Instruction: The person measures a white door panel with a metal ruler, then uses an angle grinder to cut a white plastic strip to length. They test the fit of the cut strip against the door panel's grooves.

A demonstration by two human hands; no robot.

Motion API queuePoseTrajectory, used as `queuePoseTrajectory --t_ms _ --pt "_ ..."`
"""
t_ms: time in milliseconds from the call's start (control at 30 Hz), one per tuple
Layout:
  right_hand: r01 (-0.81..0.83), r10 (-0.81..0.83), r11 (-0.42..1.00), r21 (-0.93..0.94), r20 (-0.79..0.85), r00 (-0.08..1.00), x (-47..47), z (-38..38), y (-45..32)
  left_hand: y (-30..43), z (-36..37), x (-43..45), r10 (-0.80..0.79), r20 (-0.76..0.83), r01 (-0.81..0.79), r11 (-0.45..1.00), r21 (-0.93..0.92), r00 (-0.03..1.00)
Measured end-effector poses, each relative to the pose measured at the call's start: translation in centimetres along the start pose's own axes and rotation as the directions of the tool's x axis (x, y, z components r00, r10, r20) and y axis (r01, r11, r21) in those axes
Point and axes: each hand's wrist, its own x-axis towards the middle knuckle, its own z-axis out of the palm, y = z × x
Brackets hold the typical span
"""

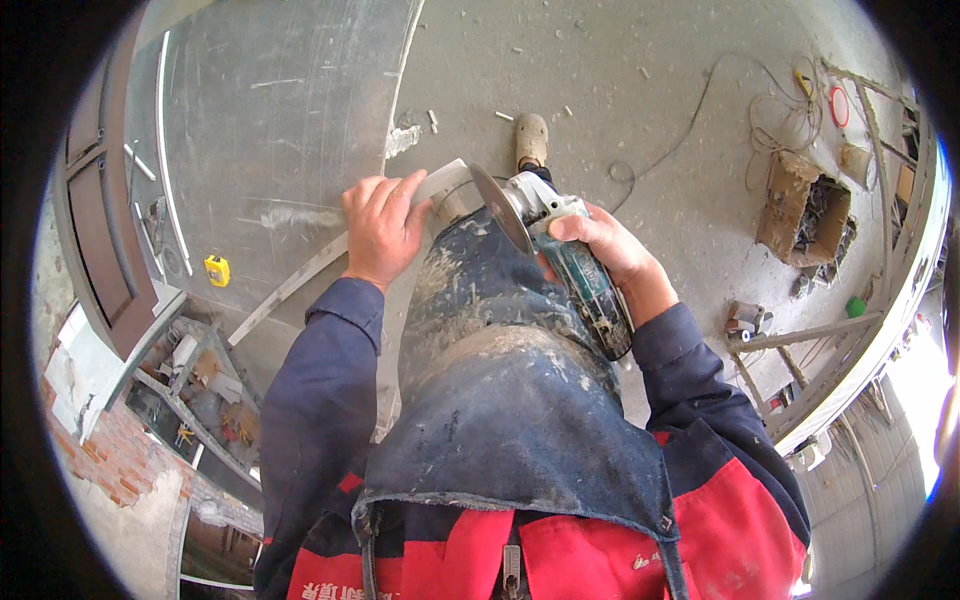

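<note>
My right hand [607, 244] is wrapped around the green Makita angle grinder [581, 274], thumb on top near its metal head. The grinder's thin disc [501, 208] stands beside the end of a pale, flat strip [442, 180]. That strip is pinched between the thumb and fingers of my left hand [386, 225]. Whether disc and strip touch, I cannot tell. A dusty dark apron [517, 405] covers my lap and legs below both hands.
At left lie a large grey sheet [292, 112], a long narrow strip [289, 289] and a yellow tape measure [217, 271]. Small offcuts [504, 116] dot the floor beside my shoe [532, 139]. At right, a power cord [675, 146] runs towards a dirty box of scraps [799, 214] and metal frames [814, 332].
</note>
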Motion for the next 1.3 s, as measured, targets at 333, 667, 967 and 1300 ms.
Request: queuePoseTrajectory --t_ms 333,667,967,1300 --pt "-0.007 0.007 0.999 -0.034 -0.008 1.000 0.3 0.1 -0.4 -0.1 0.1 -0.1 -0.004 0.001 0.004 1.000 -0.005 1.000" --pt "-0.051 0.051 0.997 -0.055 -0.005 0.999 1.1 0.8 -2.0 0.0 0.0 0.0 -0.002 -0.011 0.002 1.000 -0.014 1.000" --pt "-0.086 0.086 0.987 -0.132 -0.010 0.996 2.4 -0.1 -1.0 -0.1 -0.1 -0.1 0.004 -0.007 -0.004 1.000 -0.029 1.000" --pt "-0.036 0.030 0.994 -0.103 -0.062 0.998 3.6 -1.7 1.2 -0.2 0.1 -0.2 0.033 -0.007 -0.033 0.999 0.002 0.999"
